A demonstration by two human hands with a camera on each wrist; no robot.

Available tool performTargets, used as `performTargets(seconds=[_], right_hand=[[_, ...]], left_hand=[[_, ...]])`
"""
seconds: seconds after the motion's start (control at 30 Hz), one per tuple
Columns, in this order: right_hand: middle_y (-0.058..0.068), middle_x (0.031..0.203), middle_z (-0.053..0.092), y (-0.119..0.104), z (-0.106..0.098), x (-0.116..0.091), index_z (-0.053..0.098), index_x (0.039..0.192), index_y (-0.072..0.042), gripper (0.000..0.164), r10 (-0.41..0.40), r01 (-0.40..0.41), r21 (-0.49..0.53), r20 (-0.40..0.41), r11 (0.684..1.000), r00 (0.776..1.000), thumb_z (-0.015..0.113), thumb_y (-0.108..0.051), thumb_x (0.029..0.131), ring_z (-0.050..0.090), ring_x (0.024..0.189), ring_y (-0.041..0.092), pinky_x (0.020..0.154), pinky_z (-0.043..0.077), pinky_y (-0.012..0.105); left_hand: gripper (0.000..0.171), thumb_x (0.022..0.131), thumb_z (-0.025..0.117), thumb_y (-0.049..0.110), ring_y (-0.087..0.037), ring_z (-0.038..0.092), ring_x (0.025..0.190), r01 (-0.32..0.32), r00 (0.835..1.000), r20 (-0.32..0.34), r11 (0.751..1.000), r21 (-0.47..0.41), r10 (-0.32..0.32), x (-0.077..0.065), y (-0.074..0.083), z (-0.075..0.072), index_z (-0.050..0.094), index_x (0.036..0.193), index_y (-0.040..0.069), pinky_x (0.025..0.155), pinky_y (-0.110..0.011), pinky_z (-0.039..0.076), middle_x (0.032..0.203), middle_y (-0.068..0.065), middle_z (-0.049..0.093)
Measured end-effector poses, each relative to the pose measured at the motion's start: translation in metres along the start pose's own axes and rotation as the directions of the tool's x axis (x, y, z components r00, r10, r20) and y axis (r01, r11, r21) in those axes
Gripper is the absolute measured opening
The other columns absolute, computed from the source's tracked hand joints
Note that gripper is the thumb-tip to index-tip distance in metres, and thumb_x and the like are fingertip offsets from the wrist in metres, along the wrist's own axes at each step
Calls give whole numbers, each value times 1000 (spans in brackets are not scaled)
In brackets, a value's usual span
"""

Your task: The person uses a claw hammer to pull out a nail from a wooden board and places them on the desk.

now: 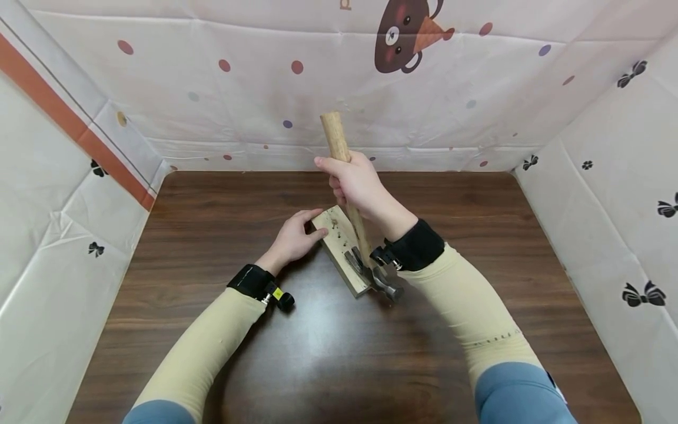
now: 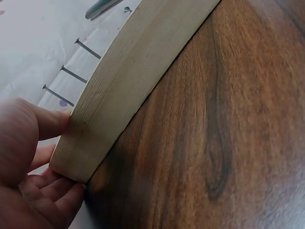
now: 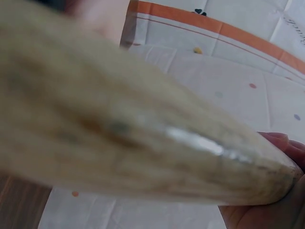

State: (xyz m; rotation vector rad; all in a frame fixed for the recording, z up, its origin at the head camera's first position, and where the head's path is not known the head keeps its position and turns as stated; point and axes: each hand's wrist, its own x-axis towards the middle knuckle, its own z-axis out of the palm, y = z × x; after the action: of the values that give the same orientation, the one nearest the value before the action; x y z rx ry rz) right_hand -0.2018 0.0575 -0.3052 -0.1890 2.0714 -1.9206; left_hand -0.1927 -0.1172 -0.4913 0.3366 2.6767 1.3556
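Note:
A claw hammer point(image 1: 336, 138) is in my right hand point(image 1: 356, 181), which grips its wooden handle with the butt end pointing up and away. Its metal head is low at the near right end of a pale wooden block point(image 1: 349, 268), the claw overlapping the top. My left hand point(image 1: 296, 235) holds the block's far end, thumb at the upper edge and fingers around the end. In the left wrist view several nails point(image 2: 74, 74) stick up from the block, and the claw tip point(image 2: 100, 8) shows beside another nail head. The handle fills most of the right wrist view.
The block lies on a dark wood-grain table point(image 1: 265, 365). A white patterned sheet point(image 1: 254, 94) rises behind the table and along both sides, meeting its back edge just beyond the hands.

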Motion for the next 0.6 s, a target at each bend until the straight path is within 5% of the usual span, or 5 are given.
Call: performTargets(seconds=[0.6], right_hand=[[-4,58,34,4,6,15,44,77,-14,40,-24,24,2,-28,1000,999,66,-28,107,34,47,11,48,32,26]], left_hand=[[62,103,74,32,-33,48,148,14,1000,16,1000,1,-14,1,-4,-1,55,157,9,121,-50,37,156,-14,55]])
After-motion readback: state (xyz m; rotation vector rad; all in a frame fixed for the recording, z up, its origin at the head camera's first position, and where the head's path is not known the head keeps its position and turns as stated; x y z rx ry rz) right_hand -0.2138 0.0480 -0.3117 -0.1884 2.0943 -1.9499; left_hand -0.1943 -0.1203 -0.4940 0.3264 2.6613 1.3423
